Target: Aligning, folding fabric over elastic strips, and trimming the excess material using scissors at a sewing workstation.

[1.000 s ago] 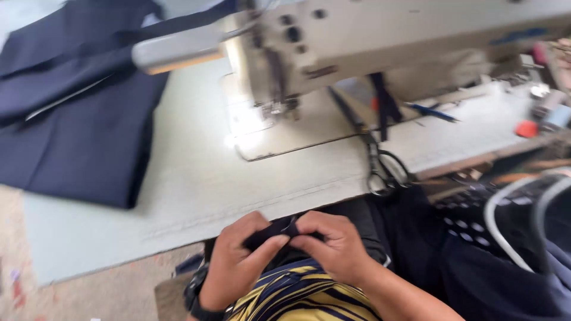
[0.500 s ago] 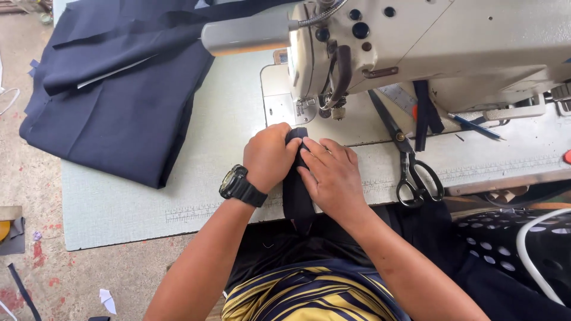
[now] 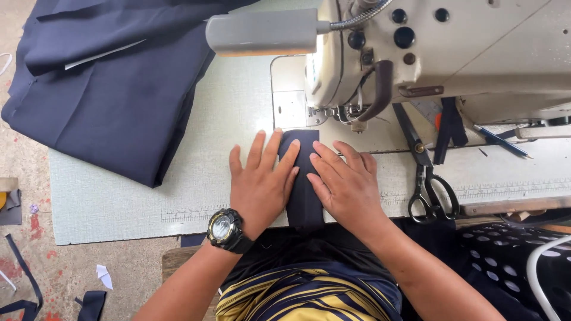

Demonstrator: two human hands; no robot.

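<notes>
Here both hands, left hand [image 3: 260, 185] and right hand [image 3: 345, 185], are lying flat with fingers spread, pressing the narrow dark navy fabric strip [image 3: 302, 178] just below the cream sewing machine's needle [image 3: 355, 119], where uneven pressure is likely skewing it or bringing fingertips too close.

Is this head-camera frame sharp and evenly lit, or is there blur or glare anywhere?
Head view: sharp and evenly lit; both hands, left hand and right hand, and the narrow navy fabric strip show crisp edges; shadows are soft; only mild brightness on the cream sewing machine body; no blown-out glare.

Lighting: bright, even daylight. Shadows: soft, faint, under the sewing machine [image 3: 440, 53] head and lamp [image 3: 264, 32]. Glare: none on the pale table [image 3: 119, 202]. Focus: sharp throughout; slight wide-angle bowing at edges.
</notes>
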